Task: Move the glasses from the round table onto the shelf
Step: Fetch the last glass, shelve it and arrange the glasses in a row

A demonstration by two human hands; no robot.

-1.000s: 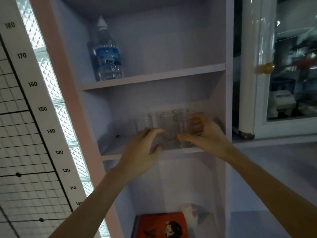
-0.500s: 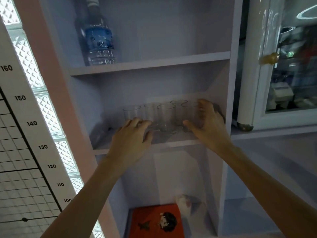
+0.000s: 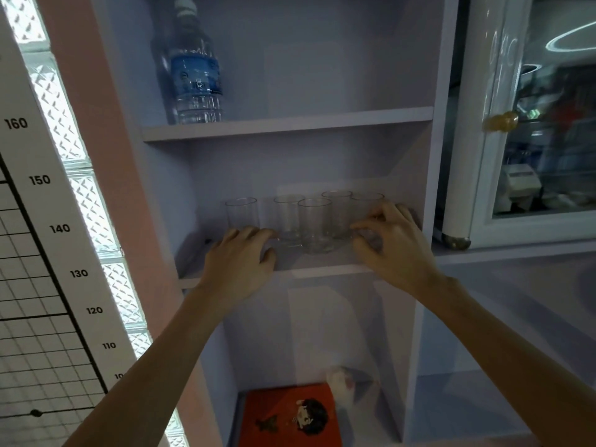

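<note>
Change: right hand (image 3: 395,246) fingers, spread 0.5 s ago, now curl.
Right hand: curled about rightmost glass (image 3: 366,204); firm hold or not, cannot tell.
Left hand (image 3: 240,259): loosely curled, holding nothing.
Glasses (image 3: 314,225): 5 upright on middle shelf (image 3: 322,264).

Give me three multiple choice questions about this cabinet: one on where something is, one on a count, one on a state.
1. Where is the water bottle?
A) on the upper shelf, above the glasses
B) beside the glasses
C) in the bottom compartment
2. How many glasses stand on the middle shelf?
A) three
B) five
C) seven
3. How are the glasses placed?
A) upside down
B) on their sides
C) upright
Answers: 1 A, it stands one board higher than the glasses; 2 B, five rims show; 3 C, their open mouths face up.
</note>
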